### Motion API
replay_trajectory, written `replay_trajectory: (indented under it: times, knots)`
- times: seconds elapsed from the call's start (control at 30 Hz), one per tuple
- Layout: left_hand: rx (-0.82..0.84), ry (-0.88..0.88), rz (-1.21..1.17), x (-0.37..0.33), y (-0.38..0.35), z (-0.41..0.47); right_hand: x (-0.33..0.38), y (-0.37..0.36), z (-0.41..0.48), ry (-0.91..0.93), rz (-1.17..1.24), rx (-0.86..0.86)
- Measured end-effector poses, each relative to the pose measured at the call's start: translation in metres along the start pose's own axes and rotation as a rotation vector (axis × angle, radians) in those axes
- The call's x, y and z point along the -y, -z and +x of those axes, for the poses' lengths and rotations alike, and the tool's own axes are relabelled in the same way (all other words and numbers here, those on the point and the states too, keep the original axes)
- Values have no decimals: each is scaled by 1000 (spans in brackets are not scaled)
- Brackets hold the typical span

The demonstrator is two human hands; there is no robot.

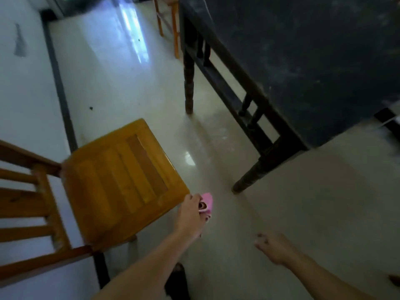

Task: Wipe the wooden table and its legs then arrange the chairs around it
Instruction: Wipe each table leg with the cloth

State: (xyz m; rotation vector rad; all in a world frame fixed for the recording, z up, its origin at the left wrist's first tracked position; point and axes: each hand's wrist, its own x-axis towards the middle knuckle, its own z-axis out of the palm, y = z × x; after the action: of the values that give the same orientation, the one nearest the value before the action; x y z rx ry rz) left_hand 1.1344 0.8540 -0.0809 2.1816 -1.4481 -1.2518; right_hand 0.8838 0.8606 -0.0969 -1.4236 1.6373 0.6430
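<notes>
A dark wooden table (313, 61) fills the upper right, its turned legs (189, 83) standing on the pale floor. An orange-brown wooden chair (121, 178) stands at the lower left, its seat facing the table. My left hand (190, 215) grips a folded pink cloth (206, 204) just off the seat's near right corner. My right hand (275, 247) hangs over the floor with fingers loosely curled and holds nothing.
A white wall (23, 105) with a dark skirting strip runs along the left. The legs of another orange chair (175, 29) show at the top by the table's far end. Shiny tiled floor (121, 83) lies between wall and table.
</notes>
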Motion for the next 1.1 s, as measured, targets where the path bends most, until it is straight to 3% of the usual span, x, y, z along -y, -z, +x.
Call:
replay_trajectory:
  times: [0.23, 0.47, 0.83, 1.1]
  knots:
    - [-128, -68, 222, -73, 180, -50, 134, 129, -117, 212, -22, -166]
    - [-278, -89, 279, -134, 291, -40, 219, 263, -180, 405, -94, -439]
    - [-404, -105, 224, -261, 368, 68, 213, 450, -130, 437, -147, -497]
    - [-457, -151, 270, -323, 436, 141, 283, 552, -97, 555, -185, -622]
